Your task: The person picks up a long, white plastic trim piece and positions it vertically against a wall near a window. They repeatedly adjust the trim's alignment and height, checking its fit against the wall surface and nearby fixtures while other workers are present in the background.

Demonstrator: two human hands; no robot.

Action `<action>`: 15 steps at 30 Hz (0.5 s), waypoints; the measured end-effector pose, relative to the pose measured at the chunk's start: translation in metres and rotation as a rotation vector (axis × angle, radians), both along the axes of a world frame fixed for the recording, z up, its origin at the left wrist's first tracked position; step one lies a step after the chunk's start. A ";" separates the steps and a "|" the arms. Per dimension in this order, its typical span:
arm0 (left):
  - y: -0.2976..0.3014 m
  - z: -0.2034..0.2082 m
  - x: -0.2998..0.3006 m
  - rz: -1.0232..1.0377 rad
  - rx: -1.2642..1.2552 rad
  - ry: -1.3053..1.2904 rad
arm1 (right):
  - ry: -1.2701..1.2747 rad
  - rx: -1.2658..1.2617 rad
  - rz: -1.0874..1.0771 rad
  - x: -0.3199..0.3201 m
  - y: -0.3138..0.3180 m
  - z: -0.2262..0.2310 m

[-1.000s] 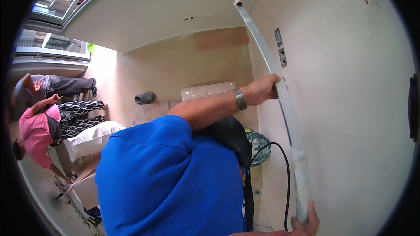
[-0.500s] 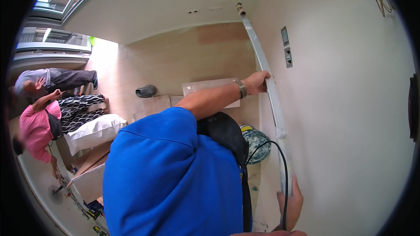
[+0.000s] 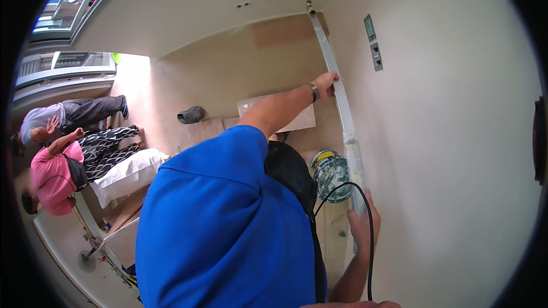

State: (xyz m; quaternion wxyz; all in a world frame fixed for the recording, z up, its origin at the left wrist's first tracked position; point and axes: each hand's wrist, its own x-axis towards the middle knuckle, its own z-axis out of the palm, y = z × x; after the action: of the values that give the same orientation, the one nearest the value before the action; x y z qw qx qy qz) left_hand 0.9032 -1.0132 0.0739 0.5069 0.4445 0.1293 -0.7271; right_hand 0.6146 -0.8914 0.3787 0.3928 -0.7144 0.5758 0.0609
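Observation:
A long, pale metal straightedge runs from the far corner down along the right-hand wall, smeared with whitish material toward its near end. My left hand, with a watch on the wrist, reaches across and is closed around its middle. Lower down, my right hand grips the near end, its fingers partly behind the bar. A brownish piece sits at the bar's far tip; its kind is unclear. Left of the near half stands a splattered bucket. A black cable loops in front of my right hand.
Sockets are set in the right wall. A board lies beyond my left arm, and a grey shoe rests on the floor. At the left are two people, a white sack and a window.
The near end of the straightedge has shifted left, away from the wall. Both my hands have moved up and left in view, still holding it. The view itself has shifted a little.

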 end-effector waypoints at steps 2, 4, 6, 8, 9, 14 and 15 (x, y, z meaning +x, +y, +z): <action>0.003 -0.005 0.004 -0.055 0.048 -0.049 | 0.038 -0.020 0.018 -0.004 0.007 -0.015; 0.010 -0.005 0.001 -0.049 0.009 -0.020 | 0.069 0.005 0.019 -0.003 0.008 -0.010; 0.015 0.014 -0.005 -0.039 -0.084 0.020 | 0.085 0.062 -0.020 -0.001 0.006 0.022; 0.018 0.055 -0.011 -0.058 -0.139 0.033 | 0.097 0.029 -0.029 -0.020 0.019 0.048; 0.018 0.068 -0.011 -0.074 -0.168 0.036 | 0.100 0.012 -0.039 -0.025 0.024 0.053; 0.000 0.027 -0.001 -0.025 -0.050 0.040 | 0.069 0.008 -0.021 -0.009 0.009 0.021; -0.005 0.008 0.004 -0.029 0.013 0.020 | 0.032 0.034 -0.043 -0.004 0.003 0.002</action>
State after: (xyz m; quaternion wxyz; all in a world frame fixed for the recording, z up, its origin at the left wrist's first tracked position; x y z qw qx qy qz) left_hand 0.9067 -1.0185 0.0822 0.4920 0.4423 0.1325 -0.7381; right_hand 0.6107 -0.8880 0.3803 0.3969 -0.6940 0.5962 0.0733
